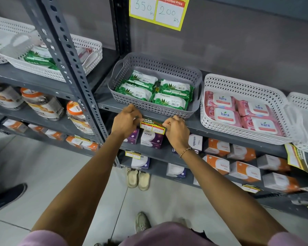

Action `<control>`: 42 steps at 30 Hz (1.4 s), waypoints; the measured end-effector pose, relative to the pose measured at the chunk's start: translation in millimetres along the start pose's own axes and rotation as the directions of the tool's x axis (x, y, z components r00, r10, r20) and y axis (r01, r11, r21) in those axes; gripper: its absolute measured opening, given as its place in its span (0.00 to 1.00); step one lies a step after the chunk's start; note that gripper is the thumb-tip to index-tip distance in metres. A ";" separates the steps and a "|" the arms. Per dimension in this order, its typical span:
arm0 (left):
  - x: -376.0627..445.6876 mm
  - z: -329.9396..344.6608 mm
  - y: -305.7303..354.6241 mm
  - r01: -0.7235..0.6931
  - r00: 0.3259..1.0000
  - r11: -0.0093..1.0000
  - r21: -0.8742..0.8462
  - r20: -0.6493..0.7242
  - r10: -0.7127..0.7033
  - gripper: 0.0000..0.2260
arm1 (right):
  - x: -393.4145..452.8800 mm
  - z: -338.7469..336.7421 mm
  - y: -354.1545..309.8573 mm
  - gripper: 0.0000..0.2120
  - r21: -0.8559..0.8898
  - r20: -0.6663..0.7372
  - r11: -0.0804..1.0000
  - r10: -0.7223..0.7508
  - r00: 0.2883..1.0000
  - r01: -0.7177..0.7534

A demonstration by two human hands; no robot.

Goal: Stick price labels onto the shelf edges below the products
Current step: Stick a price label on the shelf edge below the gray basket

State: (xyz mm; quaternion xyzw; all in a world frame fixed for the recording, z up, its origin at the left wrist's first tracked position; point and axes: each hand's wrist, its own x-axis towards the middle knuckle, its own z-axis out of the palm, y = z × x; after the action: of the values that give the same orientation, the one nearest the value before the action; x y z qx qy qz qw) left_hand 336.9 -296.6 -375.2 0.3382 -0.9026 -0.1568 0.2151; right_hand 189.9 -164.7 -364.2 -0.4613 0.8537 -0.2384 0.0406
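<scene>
A small yellow, green and red price label lies against the grey shelf edge, just below a grey basket of green wipe packs. My left hand pinches the label's left end. My right hand pinches its right end. Both hands press at the shelf's front lip. The label's two white price boxes show between my fingers.
A white basket of pink wipe packs stands right of the grey one. A loose label hangs at the shelf edge far right. Boxed goods fill the lower shelves. A perforated steel upright rises at the left. A large yellow price sign hangs above.
</scene>
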 end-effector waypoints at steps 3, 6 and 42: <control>-0.2 -1.2 -1.9 -0.047 0.999 0.999 0.005 0.009 0.047 0.05 | -0.7 -0.9 0.4 0.05 0.003 -0.031 1.000 0.003 1.000 -0.003; 0.6 -1.3 -2.5 -0.075 0.997 0.997 0.014 -0.001 0.075 0.04 | -1.5 0.2 1.3 0.07 -0.020 -0.037 1.000 0.000 0.999 0.000; -0.8 19.9 10.2 0.037 0.996 0.972 0.231 -0.093 -0.016 0.07 | -4.8 10.8 0.9 0.10 -0.027 -0.106 0.999 -0.027 0.994 0.025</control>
State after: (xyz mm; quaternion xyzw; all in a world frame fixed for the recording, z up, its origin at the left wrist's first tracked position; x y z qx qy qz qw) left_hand 322.1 -286.0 -388.1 0.3797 -0.8996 -0.0375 0.2125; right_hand 195.1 -164.5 -374.8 -0.4595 0.8515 -0.2521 -0.0139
